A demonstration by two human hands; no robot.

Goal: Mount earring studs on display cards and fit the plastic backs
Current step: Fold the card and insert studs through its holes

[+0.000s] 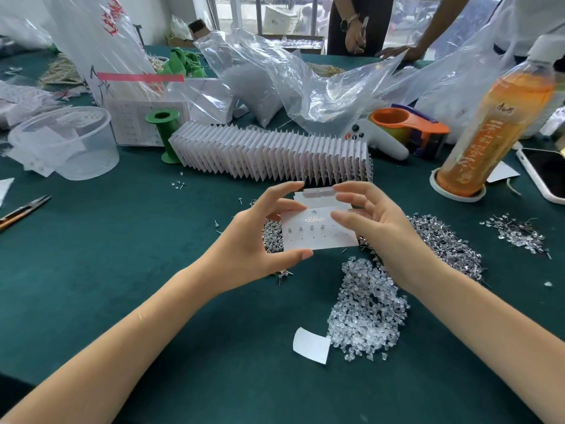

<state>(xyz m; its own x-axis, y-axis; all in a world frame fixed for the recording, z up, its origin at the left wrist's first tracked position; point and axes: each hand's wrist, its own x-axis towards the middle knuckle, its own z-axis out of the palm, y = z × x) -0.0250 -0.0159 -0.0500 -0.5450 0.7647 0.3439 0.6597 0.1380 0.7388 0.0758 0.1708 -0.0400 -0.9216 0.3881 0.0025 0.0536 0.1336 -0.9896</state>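
We cannot read the fine gold print on the white display card (318,232), and its four mounted studs are too small to make out. Our left hand (260,234) hides the card's left edge; our right hand (370,221) covers its right corner. The tall orange drink bottle (495,127) at far right is blurred. The white-cased phone (547,175) is cut off by the right edge.
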